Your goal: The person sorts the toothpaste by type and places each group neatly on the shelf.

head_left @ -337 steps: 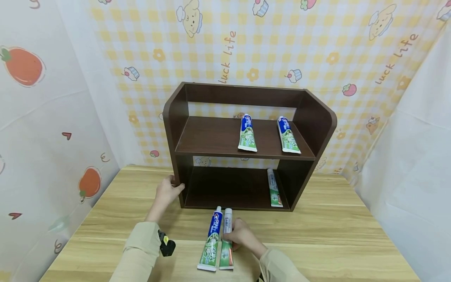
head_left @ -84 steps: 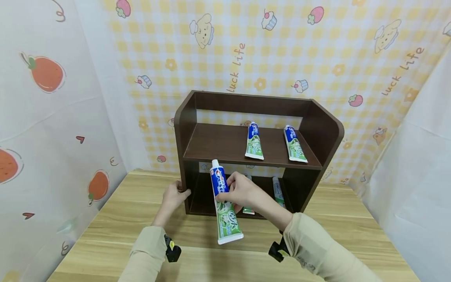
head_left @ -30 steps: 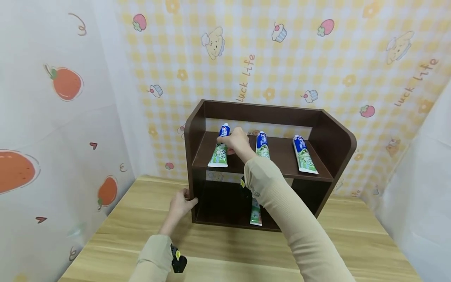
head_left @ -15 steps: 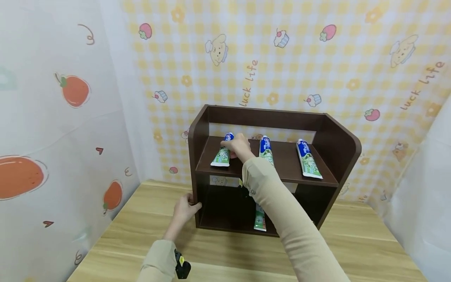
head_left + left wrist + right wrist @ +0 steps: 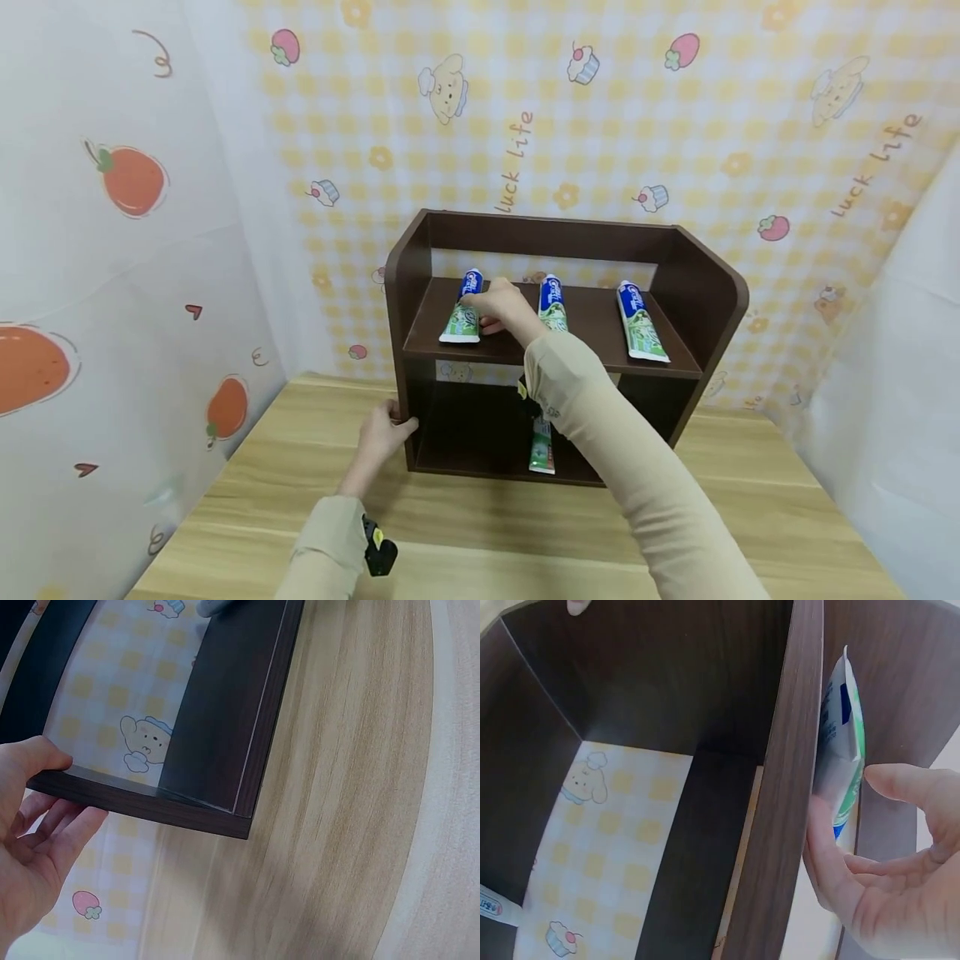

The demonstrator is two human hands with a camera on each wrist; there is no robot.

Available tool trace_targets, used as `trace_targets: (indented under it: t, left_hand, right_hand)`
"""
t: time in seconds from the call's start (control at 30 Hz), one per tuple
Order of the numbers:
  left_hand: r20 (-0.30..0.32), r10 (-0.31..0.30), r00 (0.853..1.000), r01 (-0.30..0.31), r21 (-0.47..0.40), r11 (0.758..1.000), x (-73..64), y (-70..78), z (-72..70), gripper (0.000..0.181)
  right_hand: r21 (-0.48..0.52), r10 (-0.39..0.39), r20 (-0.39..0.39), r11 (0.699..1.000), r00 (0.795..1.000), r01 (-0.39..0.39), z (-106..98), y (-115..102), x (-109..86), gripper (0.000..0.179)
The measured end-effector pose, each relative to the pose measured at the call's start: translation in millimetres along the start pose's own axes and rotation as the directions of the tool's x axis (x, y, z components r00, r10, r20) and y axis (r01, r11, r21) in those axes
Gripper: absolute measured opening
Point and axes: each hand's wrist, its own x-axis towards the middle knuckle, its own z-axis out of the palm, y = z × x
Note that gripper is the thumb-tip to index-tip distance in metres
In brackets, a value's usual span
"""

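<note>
A dark brown two-tier shelf [image 5: 558,237] stands on the wooden table. My left hand [image 5: 380,433] grips its left side panel near the bottom; in the left wrist view thumb and fingers lie on either side of the panel edge [image 5: 150,810]. On the upper tier, at the left, my right hand [image 5: 510,310] pinches a blue-and-green toothpaste tube [image 5: 461,323], cap end toward the back. The right wrist view shows this tube [image 5: 847,742] between thumb and finger. Two matching tubes lie to its right, one in the middle [image 5: 552,302], one near the right panel [image 5: 642,325].
On the lower tier lies a grey-and-green toothpaste tube [image 5: 542,450], partly hidden by the right sleeve [image 5: 622,442]. That sleeve also covers the lower tier's right part. A patterned cloth [image 5: 337,275] hangs behind, and the wooden table [image 5: 480,533] extends in front.
The two tubes from the table are now on the shelf: the grey-and-green one below, the blue-and-green one at upper left, carried by my right hand. My left hand keeps its grip.
</note>
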Motion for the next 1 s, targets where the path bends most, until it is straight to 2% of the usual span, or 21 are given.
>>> trace_targets:
  t: [0.13, 0.2, 0.37, 0.5, 0.73, 0.87, 1.0]
  left_hand:
    - [0.014, -0.022, 1.0, 0.021, 0.021, 1.0, -0.4, 1.8, -1.6, 0.028]
    - [0.041, -0.06, 0.997, 0.058, 0.033, 0.998, -0.9, 5.6, -2.4, 0.029]
    - [0.057, -0.069, 0.996, 0.065, 0.073, 0.995, -0.9, 8.8, -2.3, 0.034]
    - [0.054, -0.059, 0.997, 0.054, 0.08, 0.995, 0.8, 6.7, -1.3, 0.034]
    - [0.057, -0.039, 0.998, 0.035, 0.082, 0.996, 0.8, 9.4, -0.4, 0.035]
    - [0.046, -0.034, 0.998, 0.03, 0.087, 0.996, 0.9, 11.0, -0.1, 0.038]
    - [0.049, -0.013, 0.999, 0.008, 0.103, 0.995, -2.6, 12.0, -0.5, 0.04]
  right_hand:
    - [-0.021, -0.06, -0.007, 0.998, 0.998, 0.06, -2, 4, -10.2, 0.045]
    - [-0.031, -0.091, -0.018, 0.995, 0.996, 0.091, -3, 7, -16.7, 0.044]
    - [-0.023, -0.169, 0.006, 0.985, 0.986, 0.169, -9, 17, -39.0, 0.043]
    - [-0.009, -0.234, 0.041, 0.972, 0.971, 0.235, -13, 27, -59.5, 0.04]
    - [-0.12, -0.351, 0.064, 0.926, 0.934, 0.357, -14, 53, -92.6, 0.042]
    - [-0.08, -0.367, 0.075, 0.925, 0.927, 0.373, -13, 70, -105.8, 0.041]
    - [-0.057, -0.356, 0.067, 0.931, 0.932, 0.36, -11, 93, -111.2, 0.04]
